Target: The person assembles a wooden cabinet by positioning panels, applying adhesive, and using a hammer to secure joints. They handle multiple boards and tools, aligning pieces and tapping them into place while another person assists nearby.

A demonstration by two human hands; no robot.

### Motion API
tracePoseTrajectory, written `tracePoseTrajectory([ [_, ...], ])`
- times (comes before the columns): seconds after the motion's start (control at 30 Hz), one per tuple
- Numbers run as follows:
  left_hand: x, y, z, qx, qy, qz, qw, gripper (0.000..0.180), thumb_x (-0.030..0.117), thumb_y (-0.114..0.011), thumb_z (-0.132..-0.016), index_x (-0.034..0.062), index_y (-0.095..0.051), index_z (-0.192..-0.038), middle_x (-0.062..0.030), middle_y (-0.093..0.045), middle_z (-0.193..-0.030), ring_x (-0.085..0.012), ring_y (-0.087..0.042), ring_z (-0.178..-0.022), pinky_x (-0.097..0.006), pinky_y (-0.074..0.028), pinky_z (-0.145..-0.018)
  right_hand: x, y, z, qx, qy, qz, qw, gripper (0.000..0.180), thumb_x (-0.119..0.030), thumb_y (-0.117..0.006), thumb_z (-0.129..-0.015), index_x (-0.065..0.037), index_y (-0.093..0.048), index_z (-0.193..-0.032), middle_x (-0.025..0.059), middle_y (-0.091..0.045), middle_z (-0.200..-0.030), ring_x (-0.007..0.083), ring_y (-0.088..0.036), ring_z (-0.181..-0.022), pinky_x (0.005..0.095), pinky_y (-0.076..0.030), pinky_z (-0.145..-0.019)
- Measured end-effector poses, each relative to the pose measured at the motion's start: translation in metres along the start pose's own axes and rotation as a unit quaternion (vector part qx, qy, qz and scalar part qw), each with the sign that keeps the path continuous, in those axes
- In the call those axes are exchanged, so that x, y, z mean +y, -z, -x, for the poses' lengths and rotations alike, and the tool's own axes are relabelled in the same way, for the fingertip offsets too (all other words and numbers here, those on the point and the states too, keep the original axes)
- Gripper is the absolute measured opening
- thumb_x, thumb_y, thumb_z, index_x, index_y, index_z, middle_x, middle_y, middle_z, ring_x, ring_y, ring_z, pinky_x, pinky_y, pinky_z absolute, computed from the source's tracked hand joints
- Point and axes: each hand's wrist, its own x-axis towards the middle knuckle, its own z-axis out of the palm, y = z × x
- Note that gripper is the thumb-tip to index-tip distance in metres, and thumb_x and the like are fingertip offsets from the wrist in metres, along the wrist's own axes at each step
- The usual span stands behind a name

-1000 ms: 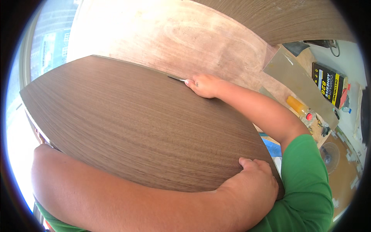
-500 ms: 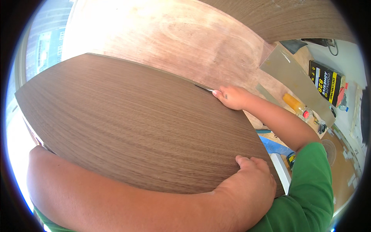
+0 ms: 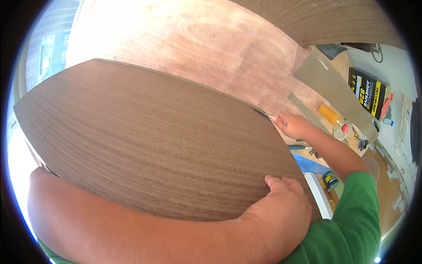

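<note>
Nearest, the left forearm lies across the near side of the panel (image 3: 167,145), and the left hand (image 3: 285,198) rests on its near right part, thumb toward the far side; the other fingers are partly hidden, so whether they also grip the rim cannot be told. The panel, brown and wood-grained, fills the middle, its face whole and unmarked as far as it shows. At its far edge the right hand (image 3: 291,125) is closed around a thin blade (image 3: 263,112) whose point lies at that edge, just short of the far right corner. Nearly all of the far edge is to the left of the blade and only a short piece to the right; by that the work on this edge looks either nearly done or barely begun, and the view does not settle which. No loose offcut shows, and the near edge is mostly covered by the forearm, so its state is unclear. As for room, a white bar (image 3: 318,193) and a can (image 3: 330,180) stand close off the right edge, with a blue sheet (image 3: 309,163) and a teal tool (image 3: 299,147) just beyond, so that side looks tight. Farther right are a yellow bottle (image 3: 330,114), a grey sheet (image 3: 323,77) and a black box (image 3: 373,94). Past the far edge, bare plywood (image 3: 237,53) offers a broad open stretch, bounded on the far right by a second panel (image 3: 338,24).
</note>
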Motion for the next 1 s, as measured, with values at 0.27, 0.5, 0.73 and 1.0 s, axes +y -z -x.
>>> tracePoseTrajectory([
  [0.27,0.006,-0.007,0.001,0.004,0.003,0.003,1.0,0.043,0.026,-0.055,-0.096,0.0008,-0.07,-0.127,-0.0172,-0.071,-0.126,-0.0356,-0.065,-0.116,-0.052,-0.055,-0.096,0.038,-0.015,0.028,-0.031,-0.049,0.02,0.998,0.057,-0.053,-0.034,-0.109,-0.004,-0.063,-0.108,0.0221,-0.071,-0.097,0.0422,-0.067,-0.098,0.0531,-0.051,-0.087],
  [0.5,0.005,-0.019,-0.018,-0.075,-0.032,0.002,0.997,0.052,0.032,-0.071,-0.086,-0.003,-0.07,-0.125,-0.0225,-0.066,-0.127,-0.0447,-0.06,-0.12,-0.058,-0.056,-0.092,0.052,0.002,0.038,-0.001,-0.078,-0.054,0.996,0.055,-0.055,-0.039,-0.108,-0.005,-0.063,-0.115,0.0235,-0.069,-0.1,0.0416,-0.067,-0.101,0.0511,-0.051,-0.089],
  [0.73,0.002,-0.021,-0.014,-0.073,-0.057,-0.012,0.996,0.053,0.035,-0.073,-0.085,0.0007,-0.072,-0.125,-0.0203,-0.067,-0.125,-0.0437,-0.06,-0.12,-0.057,-0.056,-0.093,-0.044,0.042,-0.041,0.046,0.119,-0.085,0.988,0.054,-0.053,-0.037,-0.109,-0.008,-0.065,-0.12,0.0199,-0.07,-0.11,0.0388,-0.066,-0.106,0.0495,-0.051,-0.091],
  [1.0,0.003,-0.014,-0.01,-0.042,-0.015,0.006,0.999,0.045,0.03,-0.062,-0.091,0.0021,-0.072,-0.125,-0.0171,-0.07,-0.125,-0.0378,-0.064,-0.116,-0.053,-0.056,-0.094,-0.203,0.062,-0.13,0.046,0.197,-0.09,0.975,0.061,-0.053,-0.031,-0.11,-0.004,-0.065,-0.121,0.0236,-0.069,-0.118,0.0417,-0.065,-0.111,0.0514,-0.05,-0.097],
])
